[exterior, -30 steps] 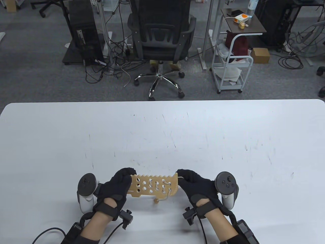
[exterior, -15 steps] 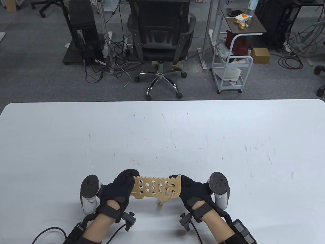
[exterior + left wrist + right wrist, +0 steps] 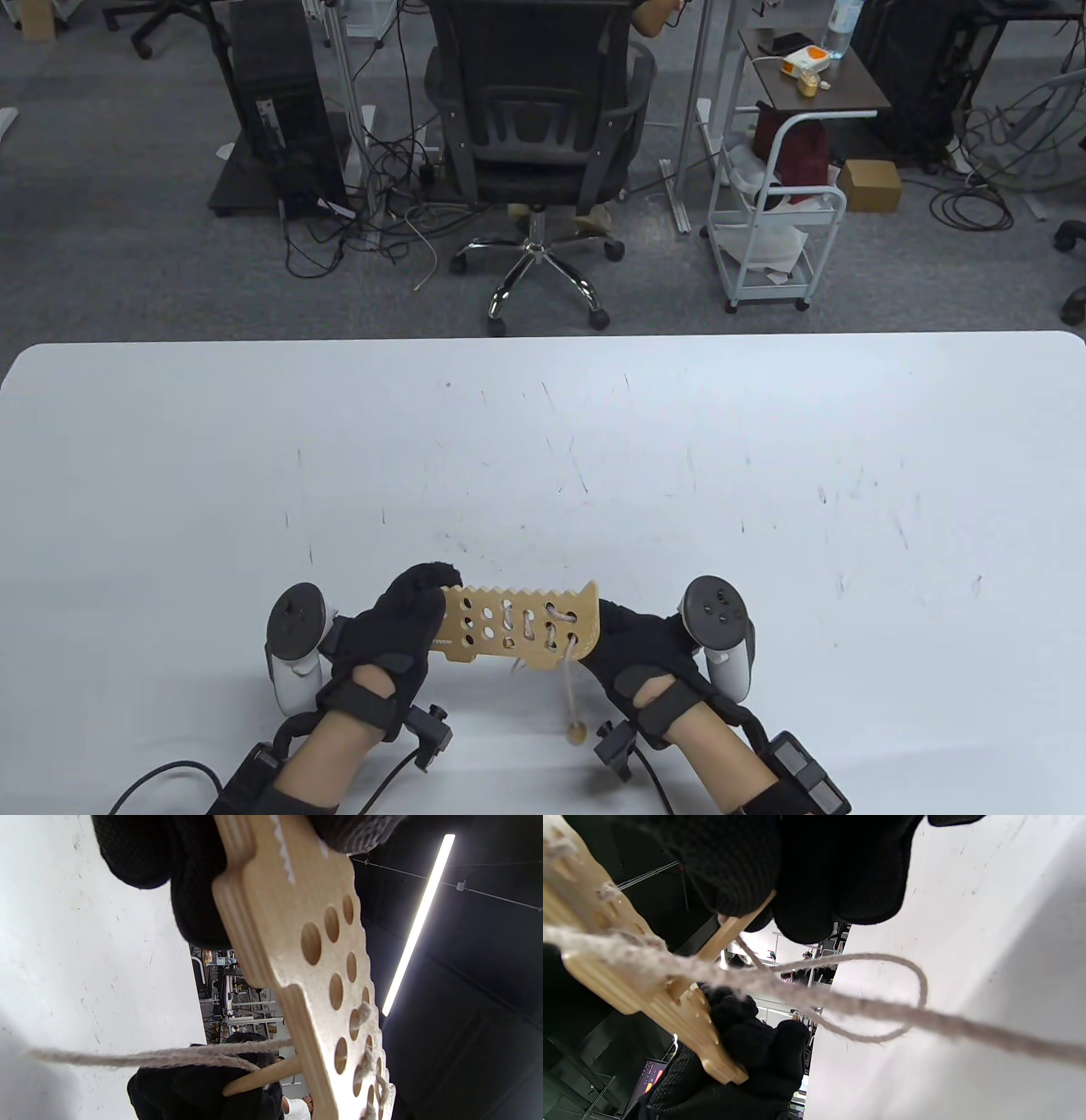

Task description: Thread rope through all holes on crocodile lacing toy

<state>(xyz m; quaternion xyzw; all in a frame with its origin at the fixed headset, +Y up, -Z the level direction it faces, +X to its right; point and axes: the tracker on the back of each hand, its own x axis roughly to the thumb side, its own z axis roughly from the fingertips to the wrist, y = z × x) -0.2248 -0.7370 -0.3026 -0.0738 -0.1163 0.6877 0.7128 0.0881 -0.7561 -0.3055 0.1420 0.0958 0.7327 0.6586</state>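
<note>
Nearest the person, the rope (image 3: 569, 688) hangs down from the board to a small wooden bead (image 3: 577, 733) that lies on the table (image 3: 764, 475) between the two wrists. In the right wrist view a slack loop of that rope curls just under the gloved fingers.

Up a little, and the crocodile lacing toy (image 3: 517, 624) is held off the table, toothed edge pointing away from the person. The left hand (image 3: 399, 628) grips one end, fingers curled over the top edge and thumb on the face. The right hand (image 3: 636, 649) has its fingers tucked under the far end, where the wrist view shows them pinching a thin wooden needle (image 3: 729, 929) tied to the rope, right at the board's underside.

Progress check: lacing zigzags through the holes nearest the right hand, roughly half of the grid. The holes toward the left hand, clear in the left wrist view, stand open with nothing through them. So my read is that the job is partway through, with the needle under the board and about to be fed up through the next free hole. Several passes are left before every hole is filled.

Beyond the table, an office chair (image 3: 534, 110) and a white cart (image 3: 776, 212) stand on grey carpet.
</note>
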